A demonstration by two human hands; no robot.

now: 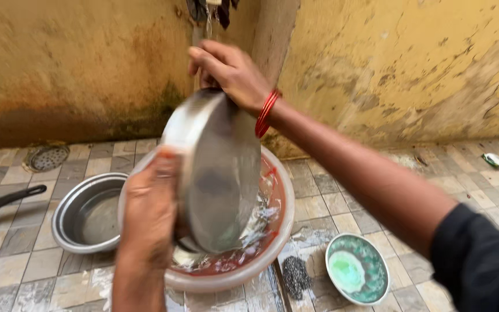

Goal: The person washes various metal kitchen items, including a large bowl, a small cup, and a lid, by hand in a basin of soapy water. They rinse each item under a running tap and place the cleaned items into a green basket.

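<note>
A round steel plate (218, 173) is held on edge, tilted, above a pink plastic basin (281, 222) of soapy water. My left hand (148, 211) grips the plate's lower left rim. My right hand (229, 69), with red bangles on the wrist, grasps its upper rim. A thin stream of water falls from a tap (206, 8) at the wall onto the plate's top. The plate's image is blurred.
An empty steel bowl (67, 216) sits left of the basin. A dark pan handle (10, 199) lies at far left. A floor drain (46, 157) is near the wall. A steel scrubber (295, 276) and a green soap dish (358, 268) rest on the tiled floor at right.
</note>
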